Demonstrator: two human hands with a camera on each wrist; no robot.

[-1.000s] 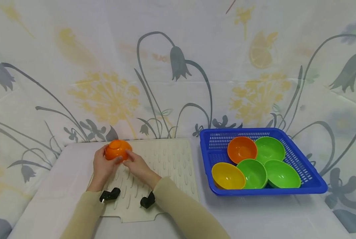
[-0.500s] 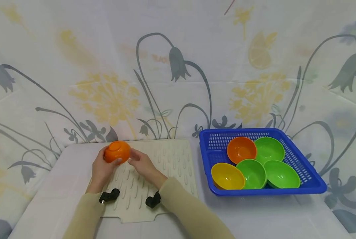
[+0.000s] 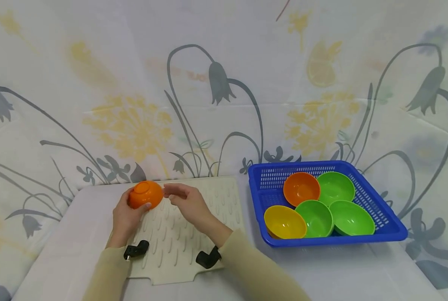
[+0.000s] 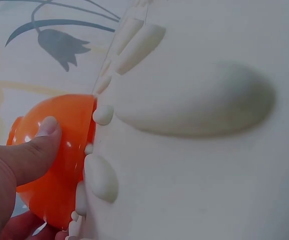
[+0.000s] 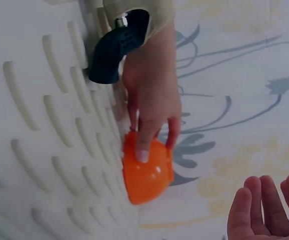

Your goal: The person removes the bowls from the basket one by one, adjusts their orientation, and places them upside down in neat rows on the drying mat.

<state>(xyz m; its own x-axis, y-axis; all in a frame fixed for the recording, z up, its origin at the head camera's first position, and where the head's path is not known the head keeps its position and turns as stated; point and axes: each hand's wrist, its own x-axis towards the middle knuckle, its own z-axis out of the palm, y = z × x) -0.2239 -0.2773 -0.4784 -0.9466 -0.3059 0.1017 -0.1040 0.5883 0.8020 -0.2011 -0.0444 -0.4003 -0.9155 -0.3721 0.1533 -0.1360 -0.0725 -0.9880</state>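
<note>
An orange bowl is turned bottom up at the far left of a cream draining board with raised ridges. My left hand holds the bowl from its left side. In the left wrist view the thumb lies along the bowl's outer wall, other fingertips show beneath it, and the rim faces the ridges, right up against them. Just right of the bowl is my right hand, its fingers loosely bent and holding nothing. The right wrist view shows a gap between those fingers and the bowl.
A blue basket stands to the right with several bowls lying in it, among them an orange bowl, a yellow bowl and a green bowl. A flower-patterned cloth hangs behind the white table.
My right hand has let go of the orange bowl and drawn away to the right. My left hand keeps its hold, the bowl slightly lower in view.
</note>
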